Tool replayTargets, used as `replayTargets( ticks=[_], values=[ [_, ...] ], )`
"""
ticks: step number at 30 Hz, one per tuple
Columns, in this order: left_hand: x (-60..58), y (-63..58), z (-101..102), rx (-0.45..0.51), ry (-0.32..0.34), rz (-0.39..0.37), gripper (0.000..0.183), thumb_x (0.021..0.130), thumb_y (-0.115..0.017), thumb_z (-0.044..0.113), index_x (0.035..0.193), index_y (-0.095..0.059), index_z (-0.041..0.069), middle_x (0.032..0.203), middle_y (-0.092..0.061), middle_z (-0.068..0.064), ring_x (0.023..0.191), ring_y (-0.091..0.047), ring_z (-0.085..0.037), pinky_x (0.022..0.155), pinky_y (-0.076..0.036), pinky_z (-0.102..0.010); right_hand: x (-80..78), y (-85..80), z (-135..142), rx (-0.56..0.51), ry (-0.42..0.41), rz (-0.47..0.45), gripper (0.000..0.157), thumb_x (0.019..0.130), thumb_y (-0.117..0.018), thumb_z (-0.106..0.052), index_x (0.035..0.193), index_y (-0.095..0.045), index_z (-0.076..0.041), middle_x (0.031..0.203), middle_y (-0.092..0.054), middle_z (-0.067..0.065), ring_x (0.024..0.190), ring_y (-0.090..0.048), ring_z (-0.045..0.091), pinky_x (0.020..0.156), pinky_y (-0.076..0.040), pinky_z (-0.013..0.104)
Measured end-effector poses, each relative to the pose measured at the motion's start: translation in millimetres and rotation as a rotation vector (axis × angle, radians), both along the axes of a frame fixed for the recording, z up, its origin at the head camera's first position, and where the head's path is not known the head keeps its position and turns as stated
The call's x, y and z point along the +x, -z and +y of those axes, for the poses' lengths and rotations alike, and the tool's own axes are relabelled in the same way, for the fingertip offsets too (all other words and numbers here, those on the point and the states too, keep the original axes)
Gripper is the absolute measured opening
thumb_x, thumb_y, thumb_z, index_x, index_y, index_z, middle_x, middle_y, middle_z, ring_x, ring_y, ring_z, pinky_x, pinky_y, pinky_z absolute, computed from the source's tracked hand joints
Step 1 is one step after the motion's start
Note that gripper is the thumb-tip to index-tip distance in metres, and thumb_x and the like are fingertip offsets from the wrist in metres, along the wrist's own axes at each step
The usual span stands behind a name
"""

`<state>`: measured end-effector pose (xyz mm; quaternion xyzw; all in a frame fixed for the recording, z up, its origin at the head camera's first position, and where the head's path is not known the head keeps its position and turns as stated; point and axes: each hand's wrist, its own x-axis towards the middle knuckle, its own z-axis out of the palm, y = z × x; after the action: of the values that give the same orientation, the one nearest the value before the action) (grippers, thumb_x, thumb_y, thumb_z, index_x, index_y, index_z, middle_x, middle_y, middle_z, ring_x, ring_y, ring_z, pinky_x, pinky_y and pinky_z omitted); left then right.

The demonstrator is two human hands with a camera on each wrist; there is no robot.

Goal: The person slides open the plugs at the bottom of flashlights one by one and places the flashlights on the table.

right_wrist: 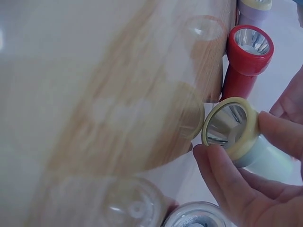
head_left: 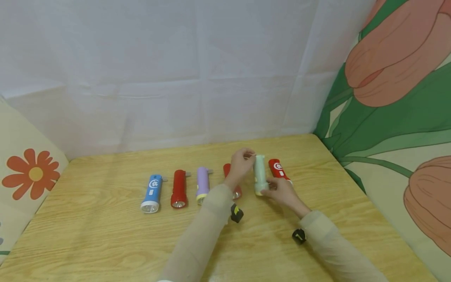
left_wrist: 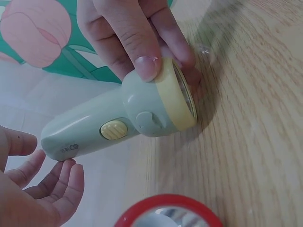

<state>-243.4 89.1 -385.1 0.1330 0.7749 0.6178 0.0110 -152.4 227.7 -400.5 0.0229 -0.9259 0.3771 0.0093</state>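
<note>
A pale green flashlight [head_left: 260,172] with a cream rim and slide switch is tilted near the tabletop. My right hand [head_left: 283,192] pinches its lens end between thumb and fingers; the reflector faces the right wrist camera. At its tail end, my left hand [left_wrist: 35,184] has loosely bent fingers touching or nearly touching the casing. What the left hand's hidden fingertips do cannot be made out. A red flashlight [right_wrist: 246,52] lies just left of the green one, partly behind my left arm. To the right, another red flashlight [head_left: 277,168] is partly covered by my right hand.
A blue flashlight [head_left: 151,194], a red one [head_left: 179,188] and a purple one [head_left: 202,184] lie in a row on the wooden table [head_left: 116,243], lens ends toward me. White cloth [head_left: 169,78] hangs behind the table, and a flower-printed panel [head_left: 394,149] stands at right.
</note>
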Motion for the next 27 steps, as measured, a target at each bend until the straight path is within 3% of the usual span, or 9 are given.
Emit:
replayTargets(
  ticks=[13, 27],
  values=[
    [0.9, -0.7, 0.4, 0.010, -0.001, 0.014, 0.018, 0.086, -0.058, 0.008, 0.100, -0.064, -0.001, 0.094, -0.064, -0.011, 0.085, -0.059, -0.020, 0.072, -0.049, -0.024, -1.0, 2.5, 0.5, -0.013, -0.024, -0.009, 0.040, 0.076, -0.071, -0.004, 0.109, -0.058, 0.013, 0.096, -0.064, 0.024, 0.083, -0.064, 0.031, 0.071, -0.053, 0.039],
    [8.0, -8.9, 0.9, 0.021, -0.003, 0.019, 0.016, 0.086, -0.059, 0.006, 0.098, -0.065, -0.004, 0.093, -0.065, -0.012, 0.082, -0.059, -0.020, 0.072, -0.049, -0.024, -1.6, 0.7, -0.5, -0.017, -0.041, -0.028, 0.043, 0.076, -0.071, -0.003, 0.111, -0.055, 0.016, 0.099, -0.063, 0.028, 0.084, -0.064, 0.035, 0.072, -0.053, 0.040]
  ],
)
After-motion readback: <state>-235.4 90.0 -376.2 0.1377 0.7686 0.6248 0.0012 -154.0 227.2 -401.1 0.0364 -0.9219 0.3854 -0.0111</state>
